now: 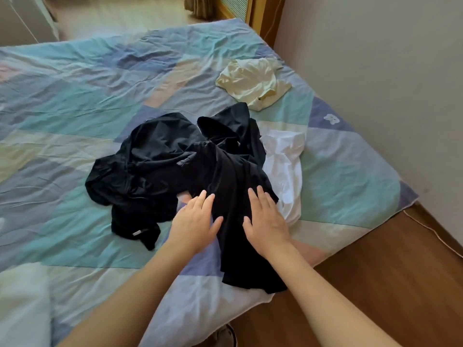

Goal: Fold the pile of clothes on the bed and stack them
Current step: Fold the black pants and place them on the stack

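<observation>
Here, reading from the left, the heap of black clothes (150, 166) is lying crumpled on the patchwork bedsheet (62, 101), not yet folded. Next, the left hand (198, 219) is resting flat at the near edge of that heap, fingers straight and a little apart, gripping nothing. Between the hands, a long black garment (235, 221) is trailing toward the bed's near edge. The right hand (265, 221) is lying flat on it, fingers likewise straight and slightly spread. Further right, a white garment (285, 169) is peeking out from under the black cloth, and a pale yellow one (253, 81) is sitting apart, near the wall. The risk, I judge: the black pieces are overlapping (their borders are hard to tell), so pulling one may drag its neighbours, or tip the hanging end onto the floor (375, 271).
</observation>
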